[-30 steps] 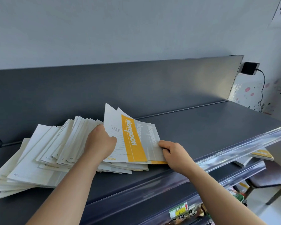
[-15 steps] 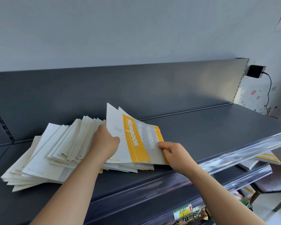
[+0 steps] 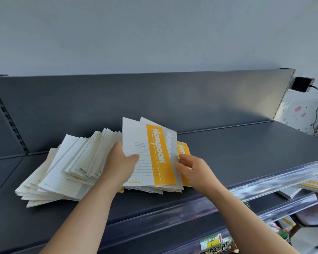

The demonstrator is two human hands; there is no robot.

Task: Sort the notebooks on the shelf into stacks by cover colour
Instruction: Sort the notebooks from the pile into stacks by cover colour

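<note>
A fanned pile of several white-backed notebooks [image 3: 62, 173] lies on the dark grey shelf [image 3: 237, 149], left of centre. My left hand [image 3: 120, 163] grips the left edge of a white notebook with a yellow stripe [image 3: 154, 158], tilted up on top of the pile. Behind it shows a grey-striped notebook [image 3: 170, 142], and further right another yellow-striped notebook [image 3: 183, 149]. My right hand [image 3: 193, 168] has its fingers curled at the right edges of these notebooks, pinching between them.
The shelf's right half is bare metal, with a clear plastic price rail [image 3: 264, 182] along its front edge. A lower shelf holds more notebooks [image 3: 312, 186]. A black adapter [image 3: 302, 84] with a cable hangs on the wall at the right.
The top yellow-striped notebook has swung more upright over the grey one. A second yellow notebook shows more at the right. My right hand's fingers have shifted along the edges.
</note>
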